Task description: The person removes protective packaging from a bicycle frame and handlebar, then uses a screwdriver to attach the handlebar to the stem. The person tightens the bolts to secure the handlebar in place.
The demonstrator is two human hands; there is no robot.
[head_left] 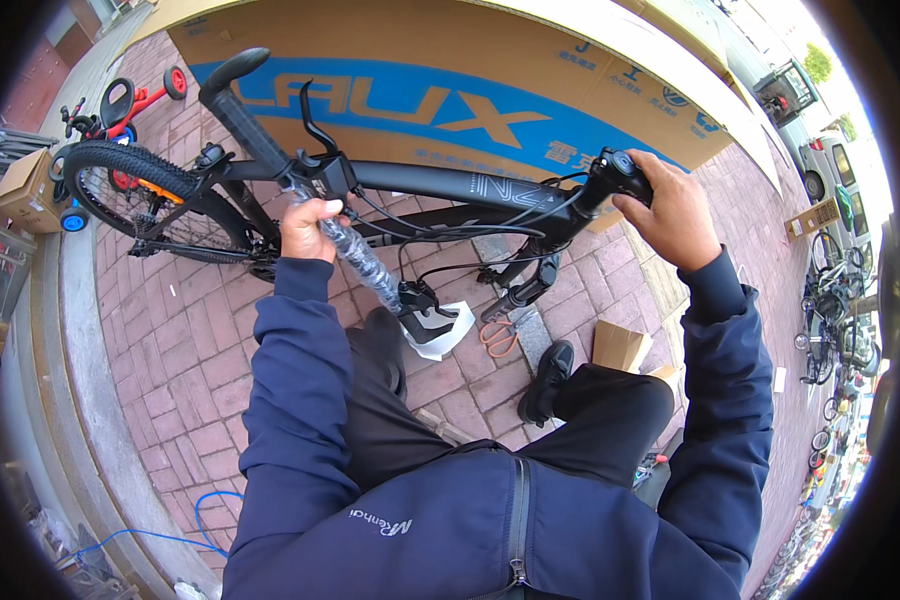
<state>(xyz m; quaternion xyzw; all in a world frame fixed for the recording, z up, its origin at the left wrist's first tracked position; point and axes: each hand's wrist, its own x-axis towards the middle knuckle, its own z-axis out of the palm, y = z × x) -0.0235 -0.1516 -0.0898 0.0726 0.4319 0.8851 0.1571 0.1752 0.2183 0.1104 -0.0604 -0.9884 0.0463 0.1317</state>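
While the left hand (308, 230) grips the bar (368, 266) beside the frame (420, 180) — right hand (676, 210) clasping the stem (613, 178) at the frame's front — twisting could snag cables (470, 234).

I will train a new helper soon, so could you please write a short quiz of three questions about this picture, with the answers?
1. Which hand grips the plastic-wrapped handlebar?
2. True or false: the orange-handled scissors lie on the paving.
3. What colour is the wide band on the large cardboard box behind the bicycle? (a) red (b) blue (c) green

Key: 1. The left hand. 2. True. 3. (b) blue.
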